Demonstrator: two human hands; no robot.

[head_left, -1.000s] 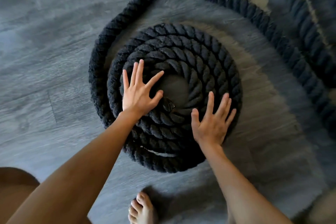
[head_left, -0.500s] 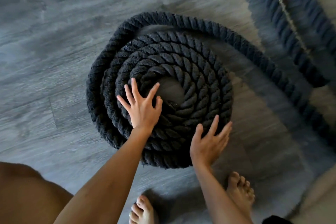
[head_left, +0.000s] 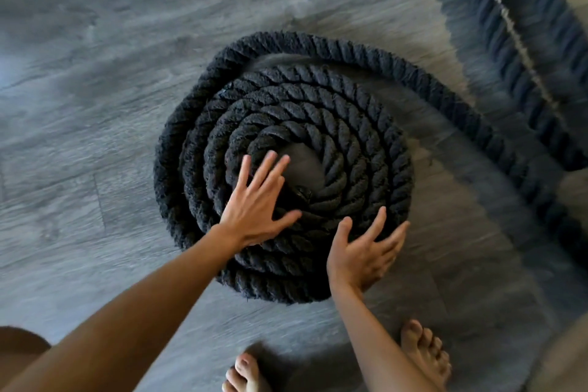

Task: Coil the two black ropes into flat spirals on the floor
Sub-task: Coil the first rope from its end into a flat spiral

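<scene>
- Across the middle of the frame, on the grey plank floor (head_left: 95, 79), lies the coiled black rope (head_left: 321, 111), a flat spiral of several turns packed round a small bare gap (head_left: 302, 162).
- The left hand (head_left: 257, 204) lies flat on the inner turns, lower left of that gap, with straight, fanned fingers that grip nothing.
- The right hand (head_left: 362, 251) is at the coil's lower right rim, wide and lightly curved, fingertips pointing to the upper right. It holds nothing, and I cannot tell whether it presses the rim or hovers just off it.
- The outermost turn climbs the left side and crosses the top with a sliver of floor showing inside it. It then leaves as a loose tail (head_left: 477, 130).
- That tail lies up and to the right of both hands. Its long axis slants from the upper middle down toward the right edge of the frame, and it points away from the coil.
- The right hand is the nearer one to it, so the next wrap likely falls to that side, with the left pinning the centre.
- A second black rope (head_left: 509, 25), blurred, runs down the upper right corner, well apart from the hands and apparently not yet coiled.
- Two bare feet (head_left: 245, 372) stand at the bottom edge.
</scene>
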